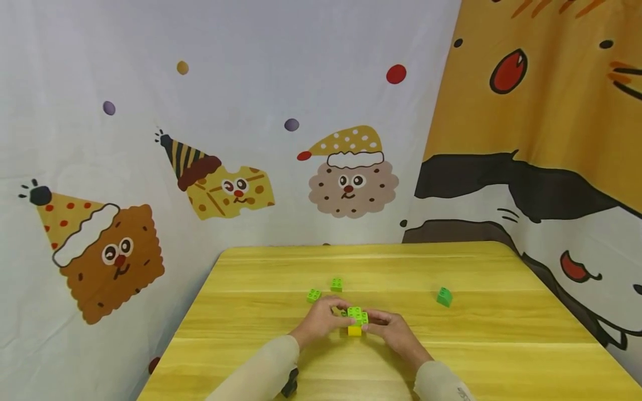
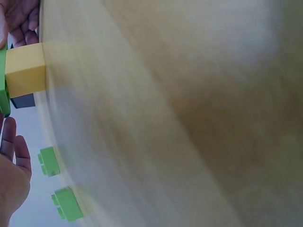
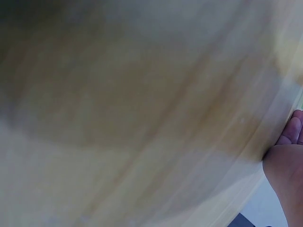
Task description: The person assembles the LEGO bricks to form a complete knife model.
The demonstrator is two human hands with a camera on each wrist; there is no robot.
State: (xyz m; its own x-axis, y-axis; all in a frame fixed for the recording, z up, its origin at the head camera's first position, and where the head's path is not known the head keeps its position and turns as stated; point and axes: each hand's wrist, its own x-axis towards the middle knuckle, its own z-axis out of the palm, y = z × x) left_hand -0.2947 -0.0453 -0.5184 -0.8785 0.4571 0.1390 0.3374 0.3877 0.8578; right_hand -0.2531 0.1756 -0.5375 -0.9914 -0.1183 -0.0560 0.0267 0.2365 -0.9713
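Observation:
Between the two hands a small stack of toy building bricks stands on the table. Its base is a yellow brick point(image 1: 354, 331), with light-green bricks point(image 1: 355, 315) above it, studs upward. My left hand point(image 1: 323, 320) holds the stack from the left, its thumb on the near side of the green bricks. From the right, my right hand point(image 1: 396, 333) grips the green part between thumb and fingers. In the left wrist view the yellow brick point(image 2: 26, 70) shows beside a green edge point(image 2: 4, 85); the right wrist view shows only part of the right hand point(image 3: 286, 156).
Two loose light-green bricks point(image 1: 314, 295) point(image 1: 336, 285) lie beyond the left hand. Farther right is a darker green brick point(image 1: 443, 297) with a curved side. The wooden table point(image 1: 251, 267) meets a cartoon-printed cloth point(image 1: 281, 83) at its back edge.

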